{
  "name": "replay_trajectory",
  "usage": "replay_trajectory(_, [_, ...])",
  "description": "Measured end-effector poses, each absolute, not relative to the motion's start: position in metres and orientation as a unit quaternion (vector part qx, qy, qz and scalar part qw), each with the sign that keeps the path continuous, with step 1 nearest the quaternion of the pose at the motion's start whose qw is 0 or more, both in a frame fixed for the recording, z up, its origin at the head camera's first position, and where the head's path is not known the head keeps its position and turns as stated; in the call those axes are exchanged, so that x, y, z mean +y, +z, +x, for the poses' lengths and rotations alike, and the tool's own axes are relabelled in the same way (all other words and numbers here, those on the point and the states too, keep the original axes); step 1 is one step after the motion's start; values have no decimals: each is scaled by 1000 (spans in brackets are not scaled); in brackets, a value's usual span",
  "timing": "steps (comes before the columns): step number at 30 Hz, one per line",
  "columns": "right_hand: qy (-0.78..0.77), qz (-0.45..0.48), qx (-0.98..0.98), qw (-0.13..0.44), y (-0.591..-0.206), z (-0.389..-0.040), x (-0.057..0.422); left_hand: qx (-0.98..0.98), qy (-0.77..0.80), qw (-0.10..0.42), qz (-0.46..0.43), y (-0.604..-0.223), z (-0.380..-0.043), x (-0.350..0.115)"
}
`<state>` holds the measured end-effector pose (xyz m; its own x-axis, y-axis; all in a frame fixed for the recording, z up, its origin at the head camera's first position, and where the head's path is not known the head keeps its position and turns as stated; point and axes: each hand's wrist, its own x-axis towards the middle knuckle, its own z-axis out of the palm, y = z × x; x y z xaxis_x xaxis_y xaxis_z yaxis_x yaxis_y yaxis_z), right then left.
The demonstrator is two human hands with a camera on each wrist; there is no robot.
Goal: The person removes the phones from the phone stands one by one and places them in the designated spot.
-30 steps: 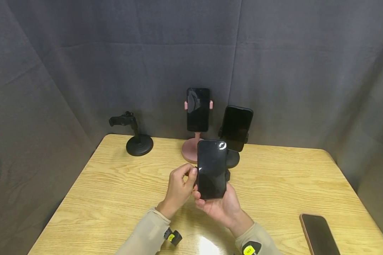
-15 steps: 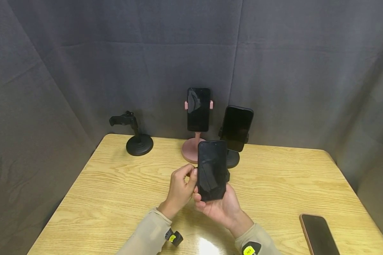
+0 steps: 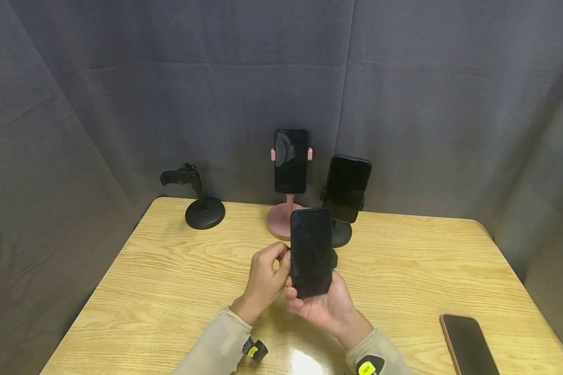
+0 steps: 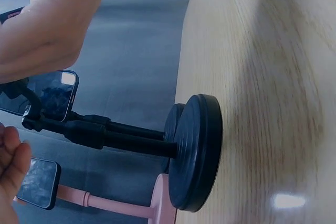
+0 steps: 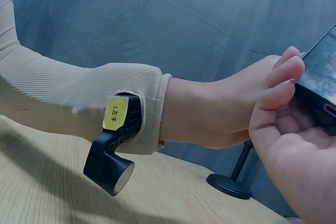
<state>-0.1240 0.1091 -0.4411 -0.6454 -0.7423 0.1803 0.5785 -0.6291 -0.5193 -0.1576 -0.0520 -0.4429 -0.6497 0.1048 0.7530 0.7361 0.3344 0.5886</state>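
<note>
A black smartphone (image 3: 311, 252) is upright, screen toward me, before the clamp of a black phone stand. My right hand (image 3: 326, 310) supports its lower part from below, fingertips curled round the left edge. The left hand (image 3: 265, 278) has thumb and forefinger pinched at the clamp's left side, beside the phone. A black clamp end (image 3: 335, 258) sticks out on the phone's right. In the left wrist view the stand's round base (image 4: 197, 153) rests on the table, its pole (image 4: 131, 142) running up to the clamp; in the head view the hands and phone hide both.
Behind, a pink stand (image 3: 278, 221) holds one phone (image 3: 291, 161), and a black stand (image 3: 342, 234) holds another, tilted phone (image 3: 348, 188). At the back left stands a black phone stand (image 3: 205, 213) with a bare clamp. A pink-edged phone (image 3: 470, 346) lies at the front right of the wooden table (image 3: 145, 291).
The held phone has sunk slightly, and the bright reflection on its screen is gone. Both hands keep nearly the same place and hold.
</note>
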Motion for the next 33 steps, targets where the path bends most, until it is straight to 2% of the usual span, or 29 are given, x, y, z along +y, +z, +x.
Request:
replay_trajectory(9, [-880, -204, 211, 373, -443, -124, 109, -768, -477, 321, -282, -442, -156, -52])
replay_trajectory(33, [-876, -174, 208, 399, -442, -126, 111, -770, -485, 302, -286, -438, -159, -51])
